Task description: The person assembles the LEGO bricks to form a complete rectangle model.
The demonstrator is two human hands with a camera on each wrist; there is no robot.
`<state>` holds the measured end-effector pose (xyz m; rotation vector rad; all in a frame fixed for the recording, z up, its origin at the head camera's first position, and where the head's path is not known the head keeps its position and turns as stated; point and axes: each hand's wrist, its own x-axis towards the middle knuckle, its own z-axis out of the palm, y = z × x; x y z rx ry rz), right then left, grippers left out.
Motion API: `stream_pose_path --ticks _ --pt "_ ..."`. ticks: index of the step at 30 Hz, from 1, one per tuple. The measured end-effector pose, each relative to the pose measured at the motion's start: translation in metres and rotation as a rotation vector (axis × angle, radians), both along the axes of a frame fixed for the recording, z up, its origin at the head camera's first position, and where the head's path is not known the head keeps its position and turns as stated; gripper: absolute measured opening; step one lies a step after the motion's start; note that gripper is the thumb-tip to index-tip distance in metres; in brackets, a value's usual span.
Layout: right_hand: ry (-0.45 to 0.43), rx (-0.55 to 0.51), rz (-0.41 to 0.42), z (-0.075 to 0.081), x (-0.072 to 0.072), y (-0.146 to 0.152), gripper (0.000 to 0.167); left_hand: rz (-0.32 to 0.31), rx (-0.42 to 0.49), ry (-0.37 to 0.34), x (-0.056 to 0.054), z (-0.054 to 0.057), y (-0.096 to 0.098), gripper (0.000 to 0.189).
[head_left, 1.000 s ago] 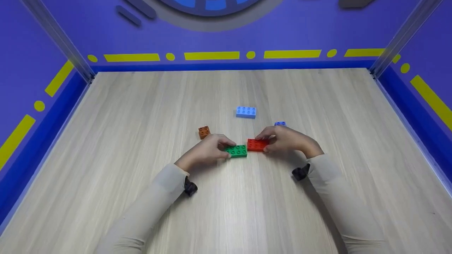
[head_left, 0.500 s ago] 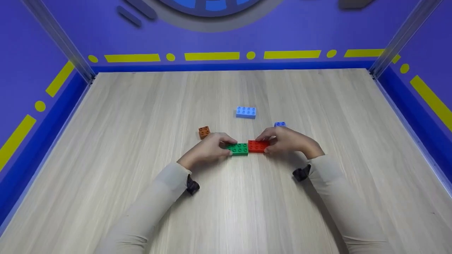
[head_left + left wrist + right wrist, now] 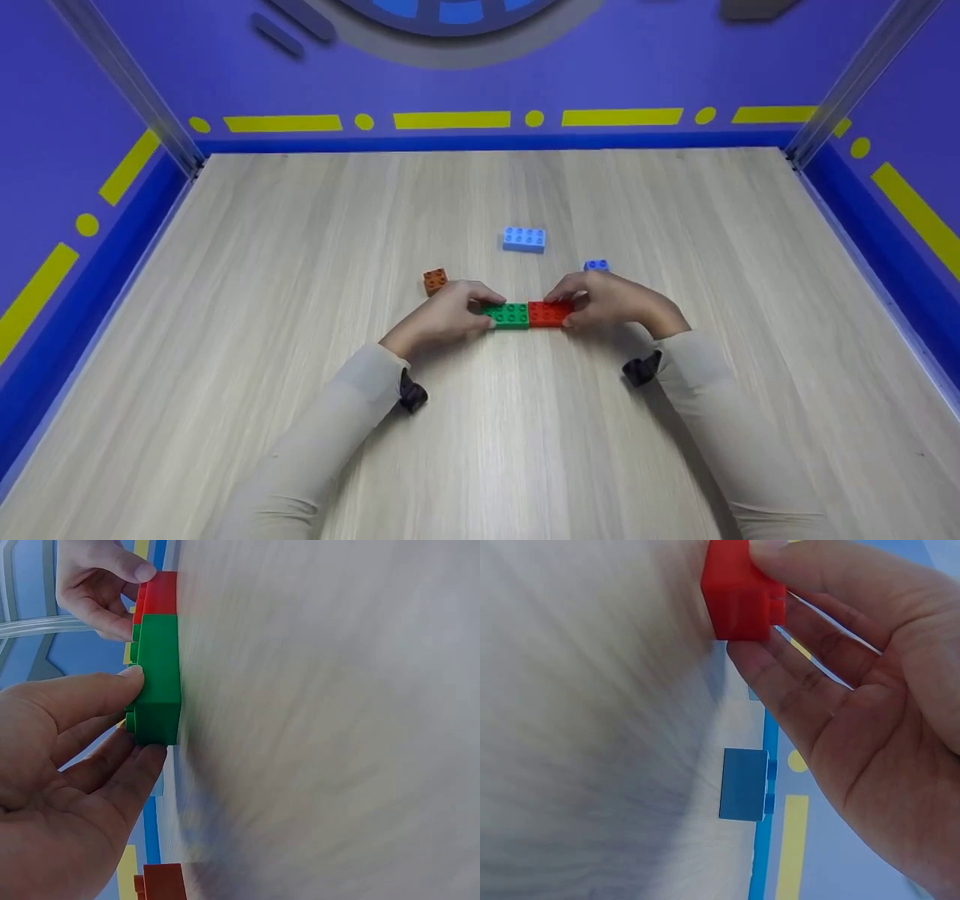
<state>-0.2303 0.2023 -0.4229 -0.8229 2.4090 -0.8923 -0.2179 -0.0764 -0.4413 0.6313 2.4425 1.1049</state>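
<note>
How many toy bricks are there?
5. The left hand holds the green brick, the right hand the red brick; the brown brick lies behind the left, the light blue brick farthest, the darker blue brick behind the right. Hands could hide more.

The person's left forearm (image 3: 326,435) and right forearm (image 3: 739,431) reach forward and slant in toward each other. The left hand (image 3: 446,313) holds a pinch, thumb (image 3: 478,324) nearer the body and fingers (image 3: 484,293) farther out; the right hand (image 3: 616,300) mirrors it, facing the left one, near but apart.
</note>
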Motion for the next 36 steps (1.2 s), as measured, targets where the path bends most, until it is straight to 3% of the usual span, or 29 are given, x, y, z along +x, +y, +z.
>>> stream_pose_path --ticks 18,36 --pt "0.007 0.03 -0.002 -0.0009 -0.0005 0.0006 0.038 -0.031 0.012 0.033 -0.0014 -0.0008 0.002 0.033" --pt "-0.043 0.023 -0.023 0.0016 -0.0025 -0.0023 0.04 0.038 -0.023 0.018 -0.0014 0.0027 0.006 0.032"
